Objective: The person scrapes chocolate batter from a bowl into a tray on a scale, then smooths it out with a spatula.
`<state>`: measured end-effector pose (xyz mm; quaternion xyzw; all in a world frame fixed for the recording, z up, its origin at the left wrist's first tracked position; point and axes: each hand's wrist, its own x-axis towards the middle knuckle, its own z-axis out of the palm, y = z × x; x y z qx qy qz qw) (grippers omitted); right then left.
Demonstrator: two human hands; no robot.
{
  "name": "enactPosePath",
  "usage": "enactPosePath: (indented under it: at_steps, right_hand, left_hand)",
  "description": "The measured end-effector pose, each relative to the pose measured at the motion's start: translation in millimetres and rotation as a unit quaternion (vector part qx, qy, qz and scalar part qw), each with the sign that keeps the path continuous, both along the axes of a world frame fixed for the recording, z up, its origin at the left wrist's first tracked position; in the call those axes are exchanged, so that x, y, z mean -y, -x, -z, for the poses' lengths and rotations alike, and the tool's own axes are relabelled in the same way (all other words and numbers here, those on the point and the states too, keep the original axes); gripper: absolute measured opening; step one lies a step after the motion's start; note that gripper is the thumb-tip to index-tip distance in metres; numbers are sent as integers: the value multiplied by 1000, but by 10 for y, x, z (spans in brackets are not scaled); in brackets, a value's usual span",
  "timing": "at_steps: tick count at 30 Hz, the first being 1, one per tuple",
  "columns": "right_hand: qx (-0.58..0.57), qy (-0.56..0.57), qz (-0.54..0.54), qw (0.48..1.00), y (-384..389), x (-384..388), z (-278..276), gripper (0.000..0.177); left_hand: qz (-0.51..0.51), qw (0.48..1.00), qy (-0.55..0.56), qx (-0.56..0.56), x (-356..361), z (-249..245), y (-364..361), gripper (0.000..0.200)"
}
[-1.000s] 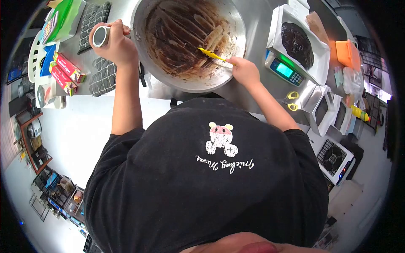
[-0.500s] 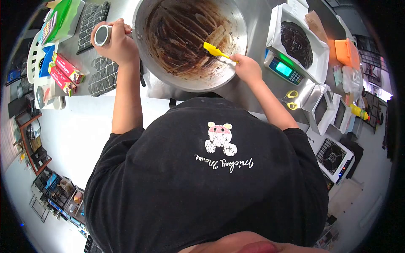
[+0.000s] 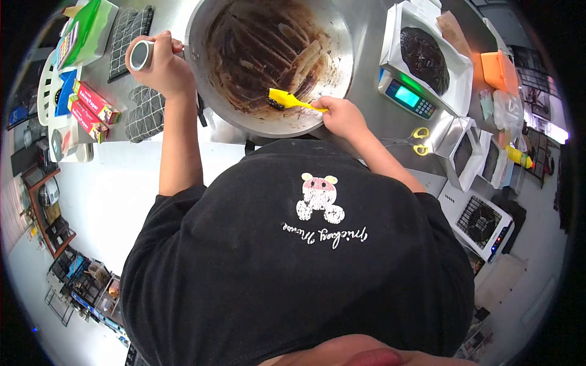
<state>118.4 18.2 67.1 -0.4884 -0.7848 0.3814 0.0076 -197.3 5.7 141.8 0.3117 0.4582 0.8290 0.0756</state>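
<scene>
A large metal wok [image 3: 332, 79] has its inside smeared with dark brown batter. Closed around its handle [image 3: 141, 55], at the wok's left side, is my left hand [image 3: 163, 64]. My right hand [image 3: 343, 116] grips a yellow spatula [image 3: 292, 99] at the wok's near right rim. The spatula's dark-coated head lies against the inner wall near the bottom of the wok. To the right, a paper-lined tin holding dark batter [image 3: 423, 61] rests on a digital scale [image 3: 406, 96] with a lit green display.
Yellow-handled scissors [image 3: 420, 141] lie right of the wok, beside more lined tins [image 3: 462, 152]. An orange container [image 3: 499, 73] stands farther right. On the left are baking paper boxes [image 3: 91, 110], checked oven mitts [image 3: 145, 113] and a green-lidded container [image 3: 85, 30].
My right hand has brought the spatula left and toward me, down the wok's inner wall. My left hand keeps its hold on the handle; the view has shifted slightly.
</scene>
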Motion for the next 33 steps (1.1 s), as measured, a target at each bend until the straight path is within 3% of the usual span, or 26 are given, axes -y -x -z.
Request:
enactPosePath:
  at_steps: [3,6,8,9,10,11,12,14,16,19,22,23,24,26,27,29,31,33]
  right_hand:
    - [-25,8,3,1000,-67,-45,-7,33]
    - [-185,-33,92,978,-362,-335,99,34]
    - [-224,-85,140,961,-622,-553,-187,32]
    - [-298,-92,174,934,-810,-692,-228,32]
    - [-224,-209,157,939,-983,-802,-474,32]
    - [-248,-243,198,917,-1230,-965,-456,31]
    - [-196,-214,278,916,-1464,-1084,-518,29]
    - [-43,-328,326,886,-1735,-1201,-712,29]
    - [95,-323,323,885,-2063,-1395,-661,33]
    - [171,-260,288,906,-2255,-1507,-391,36]
    - [155,-312,313,884,-2168,-1418,-591,36]
    - [63,-361,324,872,-2165,-1370,-592,35]
    - [61,-358,321,875,-2101,-1298,-633,35]
    - [-22,-321,301,898,-1841,-1086,-746,34]
    - [-107,-242,287,921,-1694,-961,-720,33]
    - [-245,-222,191,924,-1350,-738,-505,31]
    - [-64,-164,126,976,-980,-524,-532,30]
    - [43,-120,81,989,-746,-564,-340,30]
  left_hand:
    - [-11,1000,9,7,23,5,3,15]
    - [-10,1000,14,5,72,8,-6,13]
    - [-16,1000,23,9,77,46,7,13]
    - [-16,1000,10,16,64,39,-3,13]
    - [-17,1000,-3,23,59,32,-24,13]
    - [-18,999,1,30,59,10,-37,14]
    - [-14,999,4,35,56,5,-37,14]
    - [-13,999,6,34,45,-6,-45,13]
    - [-13,1000,9,21,44,-29,-64,13]
    - [-18,1000,11,13,31,-19,-60,12]
    - [-18,1000,8,21,11,-11,-75,12]
    - [-14,1000,9,22,29,-9,-76,12]
    - [-18,1000,12,21,37,-14,-89,12]
    - [-42,999,11,22,26,-33,-120,13]
    - [-38,999,13,13,27,-9,-90,13]
    - [-20,1000,12,0,34,-20,-90,14]
    - [-15,1000,18,-8,29,-17,-85,13]
    - [-7,1000,7,19,8,-45,-110,15]
